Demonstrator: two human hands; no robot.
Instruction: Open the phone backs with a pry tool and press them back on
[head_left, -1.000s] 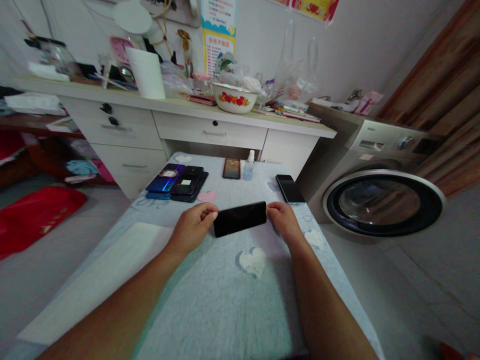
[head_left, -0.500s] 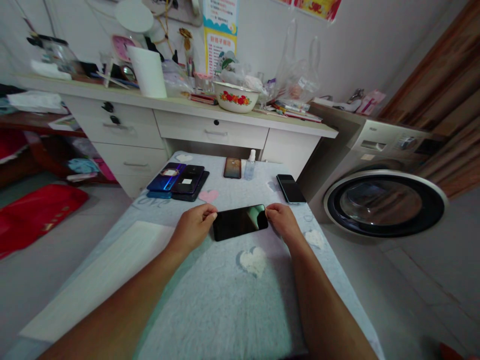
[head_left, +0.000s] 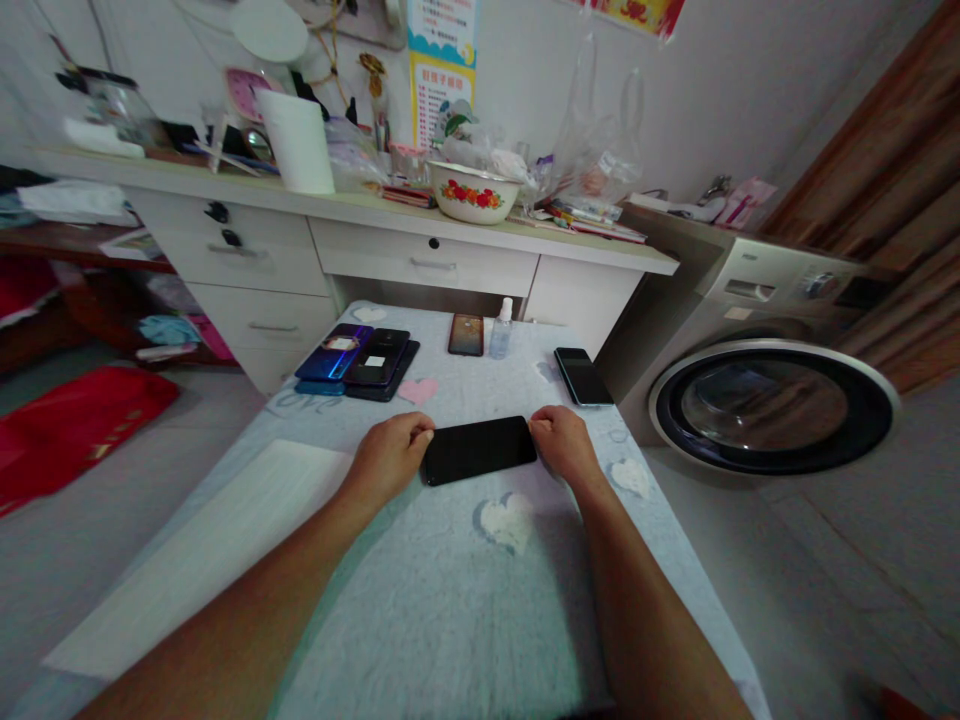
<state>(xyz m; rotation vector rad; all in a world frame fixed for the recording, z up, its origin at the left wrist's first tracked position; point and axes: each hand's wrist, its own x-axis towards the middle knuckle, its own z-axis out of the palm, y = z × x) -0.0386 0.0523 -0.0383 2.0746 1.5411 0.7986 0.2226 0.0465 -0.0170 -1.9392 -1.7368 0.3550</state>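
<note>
A black smartphone [head_left: 480, 450] is held lengthwise, screen up, just above or on the cloth-covered table [head_left: 450, 600]; I cannot tell whether it touches. My left hand [head_left: 391, 448] pinches its left end between thumb and fingers. At the opposite end my right hand [head_left: 562, 438] is closed on the edge, fingers curled. Beyond the left hand lie a shiny blue phone [head_left: 334, 354] and a dark phone [head_left: 379, 360], stacked on other phones. Past the right hand rests another phone with a dark screen [head_left: 583, 377].
Toward the far edge stand a small spray bottle [head_left: 500, 334] and a brownish phone [head_left: 466, 336]. A long white sheet [head_left: 210, 550] lies along the left side. Behind is a white desk [head_left: 427, 255] bearing a floral bowl [head_left: 474, 194]; a washing machine [head_left: 765, 400] is on the right.
The held phone has tipped flatter, and the bright reflection on its screen has gone. Both hands keep their grip in nearly the same place.
</note>
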